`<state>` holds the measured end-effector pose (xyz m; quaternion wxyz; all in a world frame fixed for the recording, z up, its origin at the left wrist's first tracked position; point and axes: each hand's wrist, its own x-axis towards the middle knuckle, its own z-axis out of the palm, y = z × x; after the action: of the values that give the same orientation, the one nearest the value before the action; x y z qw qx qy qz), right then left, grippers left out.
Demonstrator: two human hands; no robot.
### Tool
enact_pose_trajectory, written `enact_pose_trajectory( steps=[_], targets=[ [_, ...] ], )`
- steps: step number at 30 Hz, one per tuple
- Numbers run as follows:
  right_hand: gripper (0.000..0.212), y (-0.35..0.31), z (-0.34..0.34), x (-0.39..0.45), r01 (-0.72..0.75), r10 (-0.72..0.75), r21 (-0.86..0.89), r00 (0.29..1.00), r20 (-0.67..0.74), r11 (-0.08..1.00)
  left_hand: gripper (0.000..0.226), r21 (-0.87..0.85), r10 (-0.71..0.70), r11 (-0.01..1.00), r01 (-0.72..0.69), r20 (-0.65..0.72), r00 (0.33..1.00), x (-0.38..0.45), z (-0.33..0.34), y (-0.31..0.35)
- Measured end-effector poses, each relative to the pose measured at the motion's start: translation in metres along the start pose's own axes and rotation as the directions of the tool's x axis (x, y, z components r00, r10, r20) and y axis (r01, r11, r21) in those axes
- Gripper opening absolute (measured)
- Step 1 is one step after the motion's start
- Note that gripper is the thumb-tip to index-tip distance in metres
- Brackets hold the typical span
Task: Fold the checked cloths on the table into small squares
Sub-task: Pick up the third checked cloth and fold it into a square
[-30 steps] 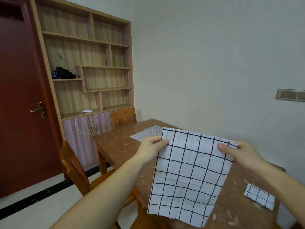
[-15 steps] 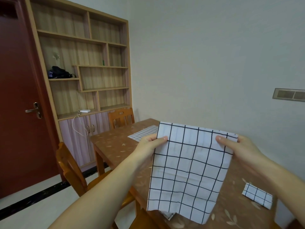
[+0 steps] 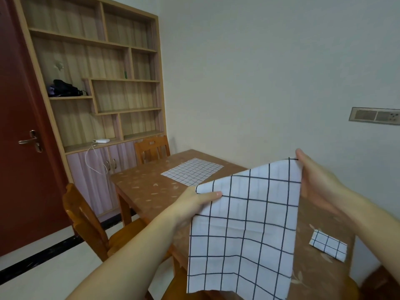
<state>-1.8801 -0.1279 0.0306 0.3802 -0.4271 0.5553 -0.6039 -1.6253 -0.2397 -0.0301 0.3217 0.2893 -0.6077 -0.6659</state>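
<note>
We hold a checked cloth (image 3: 244, 230) up in the air over the near end of the table (image 3: 147, 189). Our left hand (image 3: 192, 204) pinches its top left corner, thumb on the front; our right hand (image 3: 318, 182) pinches the higher top right corner. A folded cloth (image 3: 328, 245) lies on the table at right. Farther off, a flat cloth (image 3: 192, 171) lies spread near the far end.
</note>
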Motion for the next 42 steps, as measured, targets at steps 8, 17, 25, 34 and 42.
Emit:
enact_pose_trajectory(
  steps=[8,17,25,34,42],
  targets=[
    [0.039,0.046,-0.013,-0.009,-0.098,0.166,-0.313,0.966,0.197,0.945,0.031,-0.205,-0.111,0.974,0.099,-0.048,0.993,0.003,-0.010,0.001],
    [0.025,0.052,-0.018,0.002,-0.235,0.238,-0.061,0.971,0.035,0.970,0.027,0.067,-0.221,0.973,0.222,-0.031,0.975,0.003,-0.010,-0.035],
    [0.047,0.074,-0.019,-0.014,-0.288,0.331,-0.307,0.938,0.101,0.907,0.025,0.051,-0.216,0.973,0.226,-0.152,0.964,0.004,-0.010,-0.037],
    [0.051,0.078,-0.014,-0.017,-0.096,0.056,-0.345,0.991,-0.124,0.934,0.009,-0.050,-0.285,0.958,0.283,-0.293,0.913,0.005,-0.006,-0.036],
    [0.017,0.073,-0.013,-0.021,-0.079,0.006,-0.346,0.979,-0.206,0.935,0.032,0.026,-0.159,0.984,0.178,-0.340,0.927,0.001,-0.006,-0.034]
  ],
)
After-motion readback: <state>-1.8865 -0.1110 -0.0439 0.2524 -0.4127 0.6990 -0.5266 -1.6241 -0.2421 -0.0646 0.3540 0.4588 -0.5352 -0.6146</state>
